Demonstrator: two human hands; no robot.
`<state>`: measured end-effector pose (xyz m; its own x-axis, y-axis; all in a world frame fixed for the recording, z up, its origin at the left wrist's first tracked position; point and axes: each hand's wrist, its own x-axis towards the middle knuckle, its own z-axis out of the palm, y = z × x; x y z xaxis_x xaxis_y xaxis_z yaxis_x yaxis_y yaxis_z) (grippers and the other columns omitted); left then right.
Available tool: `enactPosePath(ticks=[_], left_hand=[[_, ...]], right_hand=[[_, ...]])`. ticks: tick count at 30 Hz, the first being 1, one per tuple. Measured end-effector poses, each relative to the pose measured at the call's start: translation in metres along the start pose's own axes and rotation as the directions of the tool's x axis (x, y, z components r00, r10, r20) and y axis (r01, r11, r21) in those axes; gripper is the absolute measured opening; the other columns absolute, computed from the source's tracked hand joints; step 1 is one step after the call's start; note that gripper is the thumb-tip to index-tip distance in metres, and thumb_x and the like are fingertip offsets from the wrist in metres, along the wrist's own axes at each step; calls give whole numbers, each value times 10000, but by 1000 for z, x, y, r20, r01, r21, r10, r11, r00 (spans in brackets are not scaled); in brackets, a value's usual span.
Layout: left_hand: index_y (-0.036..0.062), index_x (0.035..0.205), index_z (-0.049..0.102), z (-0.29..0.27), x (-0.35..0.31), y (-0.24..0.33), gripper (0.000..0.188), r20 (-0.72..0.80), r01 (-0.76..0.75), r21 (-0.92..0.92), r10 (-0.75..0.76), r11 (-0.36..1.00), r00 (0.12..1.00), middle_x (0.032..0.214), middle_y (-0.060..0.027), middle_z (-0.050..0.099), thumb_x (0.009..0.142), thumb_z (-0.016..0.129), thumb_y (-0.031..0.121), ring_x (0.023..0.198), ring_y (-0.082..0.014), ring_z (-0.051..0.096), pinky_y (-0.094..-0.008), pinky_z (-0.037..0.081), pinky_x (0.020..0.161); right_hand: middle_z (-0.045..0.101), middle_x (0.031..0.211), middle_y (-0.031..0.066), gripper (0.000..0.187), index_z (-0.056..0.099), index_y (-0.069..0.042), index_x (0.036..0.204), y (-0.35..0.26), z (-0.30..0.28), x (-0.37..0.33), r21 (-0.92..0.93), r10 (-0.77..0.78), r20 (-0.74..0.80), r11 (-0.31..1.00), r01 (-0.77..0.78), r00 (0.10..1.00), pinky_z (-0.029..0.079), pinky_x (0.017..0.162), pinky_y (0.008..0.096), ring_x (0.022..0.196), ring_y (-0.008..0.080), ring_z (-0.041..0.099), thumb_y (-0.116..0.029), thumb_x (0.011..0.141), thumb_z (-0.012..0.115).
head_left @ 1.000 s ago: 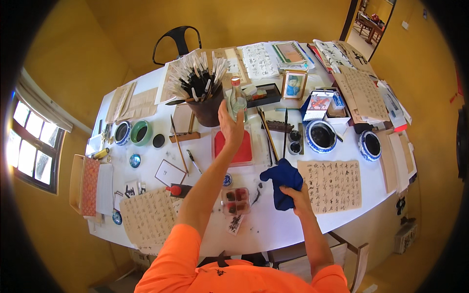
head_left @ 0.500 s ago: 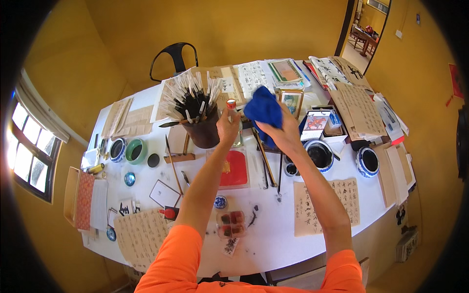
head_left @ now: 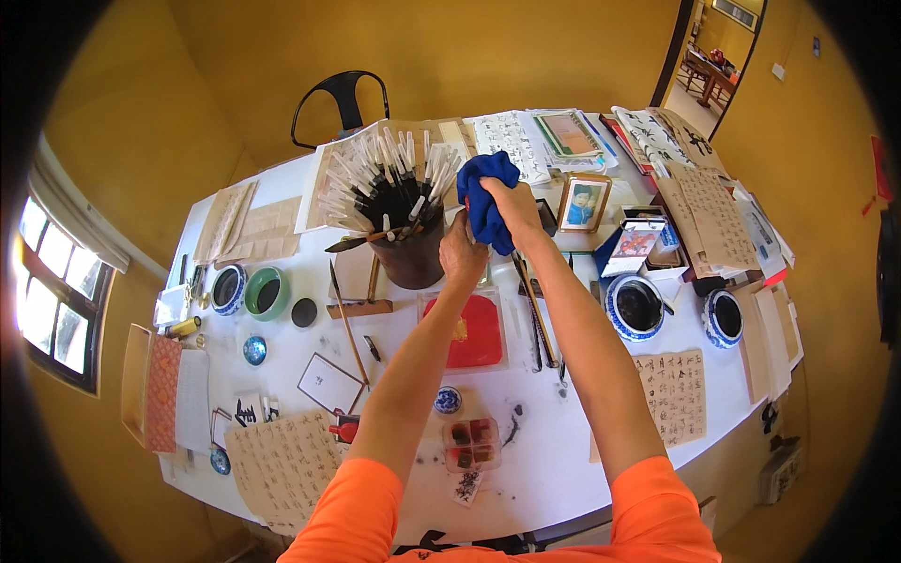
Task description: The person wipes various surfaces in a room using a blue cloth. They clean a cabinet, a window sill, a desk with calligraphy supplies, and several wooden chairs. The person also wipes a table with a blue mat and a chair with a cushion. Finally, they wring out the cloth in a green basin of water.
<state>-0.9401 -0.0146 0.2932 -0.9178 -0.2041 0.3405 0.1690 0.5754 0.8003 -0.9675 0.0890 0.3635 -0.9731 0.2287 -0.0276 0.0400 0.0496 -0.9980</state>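
Over the far middle of the table, my right hand (head_left: 514, 208) is wrapped round a bunched dark blue cloth (head_left: 488, 192). Just below and to its left, my left hand (head_left: 462, 255) is closed on a slim red-topped thing that looks like a clear bottle; the cloth and fingers now hide most of it. The cloth sits against its upper end, and both hands are close together. Left of them stands a dark brush pot (head_left: 409, 255), packed with writing brushes (head_left: 389, 178), many in pale caps.
A red square pad (head_left: 474, 333), a wooden brush rest (head_left: 361, 308) and a paint box (head_left: 472, 446) lie nearer me. Blue-and-white pots (head_left: 634, 308) and a framed picture (head_left: 584, 202) stand right. At left are a green bowl (head_left: 267, 293) and written sheets (head_left: 282, 460).
My right hand has brought the blue cloth left and down onto the top of the thing in my left hand, covering its red end. The view has shifted slightly.
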Motion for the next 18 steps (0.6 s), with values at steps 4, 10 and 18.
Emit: enactPosePath(ticks=[4,10,18], left_hand=[[104,1219,549,2,-2,-6,501,12,-40,-5,40,999,999,1031,-216,637,728,640,72,954,-414,599,-454,478,801],[97,1227,547,3,4,-21,462,-30,-203,-114,200,973,979,1033,-234,633,771,597,45,967,-429,594,-447,480,804],[131,1182,602,-1,18,-24,419,39,-306,-113,312,945,949,992,-211,641,768,649,85,947,-401,612,-428,484,808]], right_hand=[[662,808,109,467,667,50,952,27,-5,19,-61,10,-22,998,-11,1000,479,626,300,689,165,614,-382,775,650],[680,835,189,460,679,36,946,41,-5,-2,-14,31,-21,999,-31,999,488,722,343,792,253,653,-386,766,643],[693,891,180,416,683,24,958,21,-24,-12,131,-159,-135,975,177,978,500,757,343,847,261,668,-321,727,698]])
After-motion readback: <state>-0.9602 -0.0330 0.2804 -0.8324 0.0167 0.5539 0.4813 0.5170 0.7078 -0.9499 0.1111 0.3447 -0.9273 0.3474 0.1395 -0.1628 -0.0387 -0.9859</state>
